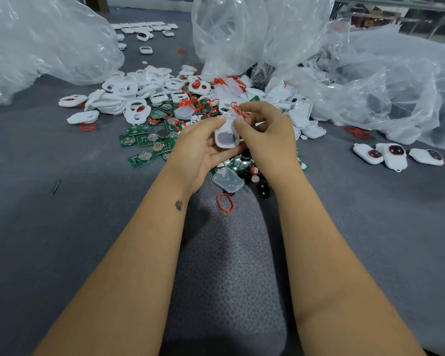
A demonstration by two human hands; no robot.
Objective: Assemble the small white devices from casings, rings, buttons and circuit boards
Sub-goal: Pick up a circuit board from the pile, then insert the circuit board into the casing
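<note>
Over the grey surface (62, 227) our left hand (198, 147) cradles a white casing (226, 136) upright, right hand (265, 132) pinching its top, red ring (238, 110) just above.

crumpled clear plastic bags (385, 80) on grey fabric (62, 227).

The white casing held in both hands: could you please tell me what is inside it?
A dark grey patch shows inside the white casing, in its lower half. The left hand cradles it; the right hand pinches its top, so fingers cover the upper part. What the dark piece is cannot be told.
</note>
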